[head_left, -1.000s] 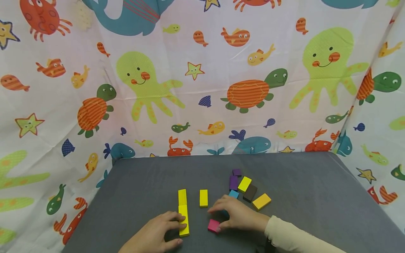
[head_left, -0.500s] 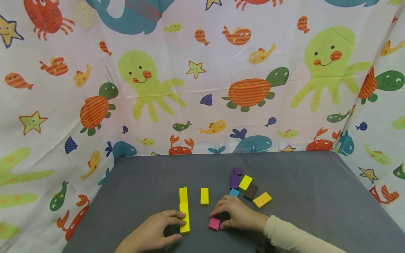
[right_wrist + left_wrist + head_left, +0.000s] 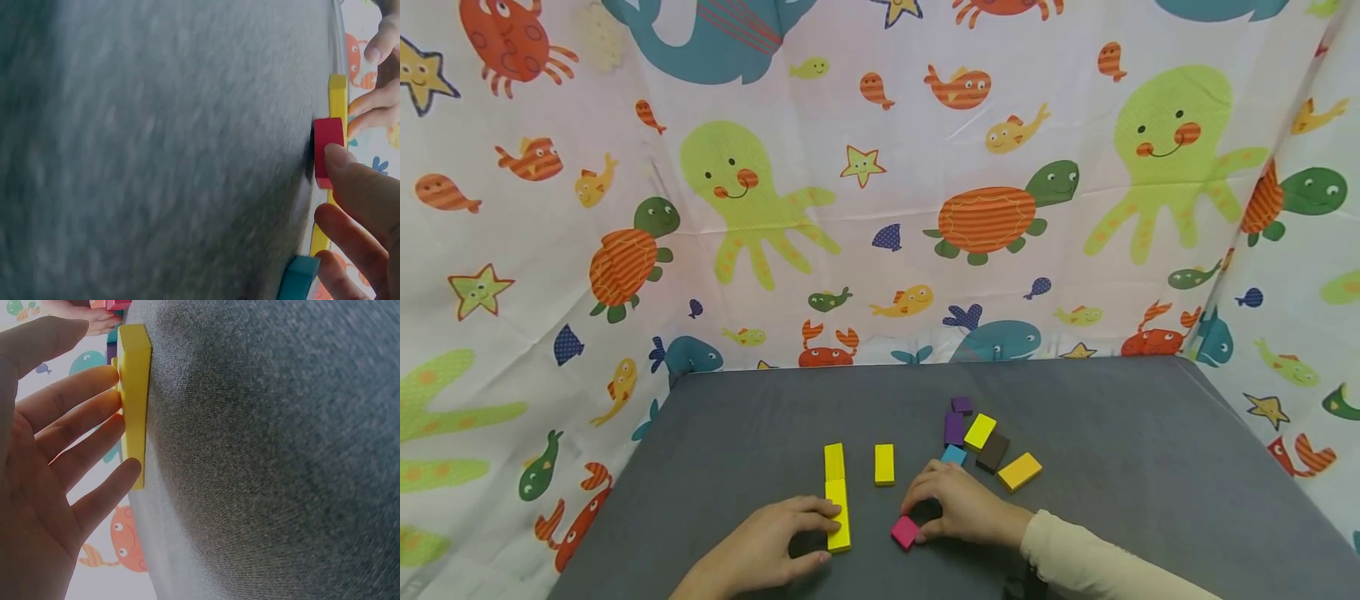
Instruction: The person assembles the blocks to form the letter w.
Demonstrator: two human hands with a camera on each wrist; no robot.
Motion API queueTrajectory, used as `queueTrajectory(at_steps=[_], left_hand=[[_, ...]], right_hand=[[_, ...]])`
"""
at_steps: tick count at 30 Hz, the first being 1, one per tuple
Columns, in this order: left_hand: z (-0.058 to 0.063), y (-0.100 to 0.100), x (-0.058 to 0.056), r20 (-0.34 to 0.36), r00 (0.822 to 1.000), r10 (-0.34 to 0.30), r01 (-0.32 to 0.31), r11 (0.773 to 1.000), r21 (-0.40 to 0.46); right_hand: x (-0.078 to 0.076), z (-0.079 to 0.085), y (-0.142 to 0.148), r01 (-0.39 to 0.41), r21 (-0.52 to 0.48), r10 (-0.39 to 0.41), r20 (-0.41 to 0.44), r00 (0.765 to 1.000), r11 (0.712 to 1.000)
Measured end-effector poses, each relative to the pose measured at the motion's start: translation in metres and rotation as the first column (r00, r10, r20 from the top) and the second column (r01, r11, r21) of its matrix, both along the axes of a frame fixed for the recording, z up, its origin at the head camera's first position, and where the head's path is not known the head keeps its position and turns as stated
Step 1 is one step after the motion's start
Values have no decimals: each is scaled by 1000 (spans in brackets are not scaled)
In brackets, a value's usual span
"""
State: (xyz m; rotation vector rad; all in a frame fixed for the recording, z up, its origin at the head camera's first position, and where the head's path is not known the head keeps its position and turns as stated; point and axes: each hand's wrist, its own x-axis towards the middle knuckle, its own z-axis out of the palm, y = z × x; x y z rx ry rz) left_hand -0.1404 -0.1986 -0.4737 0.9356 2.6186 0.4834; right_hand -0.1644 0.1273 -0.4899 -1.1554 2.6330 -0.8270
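Two yellow blocks lie end to end in a line on the grey table; the nearer yellow block [image 3: 838, 533] has the fingertips of my left hand [image 3: 775, 537] resting along its left side. That hand's fingers [image 3: 78, 394] are nearly straight, with the thumb apart from the block. My right hand [image 3: 966, 504] pinches a pink block [image 3: 905, 532], thumb against its face [image 3: 328, 131] and index finger by its far corner. Close under the other right fingers, a teal block [image 3: 300, 278] shows in the right wrist view. A separate yellow block [image 3: 884, 465] lies between the hands, farther back.
Behind the right hand is a loose group: a blue block [image 3: 953, 455], two purple blocks [image 3: 954, 428], a yellow block [image 3: 980, 432], a dark brown block [image 3: 993, 452] and an orange-yellow block [image 3: 1019, 472]. A sea-animal print curtain [image 3: 880, 200] rises along the table's back edge.
The pink block has turned so that a corner points toward the person, and the right index finger has closed in toward it. The left hand stays at the yellow blocks.
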Motion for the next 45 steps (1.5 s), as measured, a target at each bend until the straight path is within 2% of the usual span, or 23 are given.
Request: queueTrajectory(at_steps=[3, 7, 14, 20, 26, 32, 39, 43, 45], left_hand=[[1, 0, 0, -1, 1000, -3, 3, 1000, 2], [3, 1, 1, 0, 1000, 1, -1, 1000, -3], [3, 2, 1, -2, 1000, 9, -9, 1000, -12], [1, 1, 0, -32, 999, -2, 2, 1000, 7], [0, 1, -1, -39, 999, -4, 4, 1000, 14], [0, 1, -1, -28, 1000, 3, -2, 1000, 15], [0, 1, 1, 25, 1000, 14, -14, 1000, 7], [0, 2, 0, 43, 999, 23, -23, 1000, 1], [0, 2, 0, 43, 999, 26, -26, 1000, 2]], right_hand=[[4, 1, -4, 16, -26, -15, 13, 1000, 1000], [12, 5, -11, 71, -72, -64, 91, 994, 995], [32, 9, -30, 197, -192, -147, 248, 958, 961], [43, 5, -45, 262, -221, -182, 327, 927, 939], [46, 3, -55, 292, -241, -183, 390, 903, 926], [47, 0, -63, 298, -235, -173, 436, 883, 925], [49, -3, -69, 294, -222, -151, 497, 854, 930], [51, -3, -72, 311, -200, -169, 519, 838, 929], [52, -5, -73, 318, -188, -181, 516, 837, 929]])
